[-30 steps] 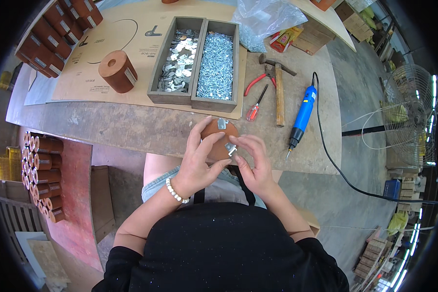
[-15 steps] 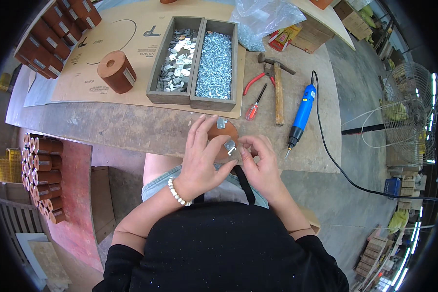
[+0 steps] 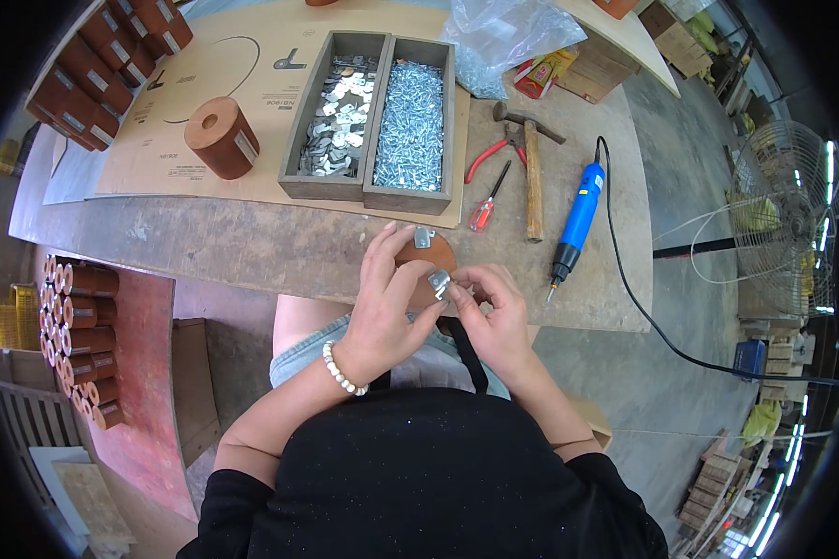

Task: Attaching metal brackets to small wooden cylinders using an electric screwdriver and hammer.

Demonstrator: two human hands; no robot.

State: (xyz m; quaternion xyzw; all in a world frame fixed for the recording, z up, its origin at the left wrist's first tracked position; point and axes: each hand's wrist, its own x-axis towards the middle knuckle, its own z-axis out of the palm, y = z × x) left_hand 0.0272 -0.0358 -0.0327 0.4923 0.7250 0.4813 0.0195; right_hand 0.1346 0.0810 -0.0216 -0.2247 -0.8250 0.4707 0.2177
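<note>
Against the table's front edge, my left hand is wrapped round a reddish-brown cylinder, with its round end facing up. A small bent metal bracket lies on the far side of that end. Nearer to me is a second metal bracket, with my left thumb and finger beside it. My right hand is closed in a pinch at this second bracket's right side. Small shiny bits show by its fingertips, too small to make out.
Beyond my hands stand two wooden trays, one of metal brackets, one of screws. Rightward lie a screwdriver, pliers, a hammer and a corded blue electric screwdriver. Another cylinder stands on cardboard; several are stacked left.
My right fingertips have moved slightly left, closer in to the near bracket, and are pinched at its edge. My left hand keeps its hold on the cylinder.
</note>
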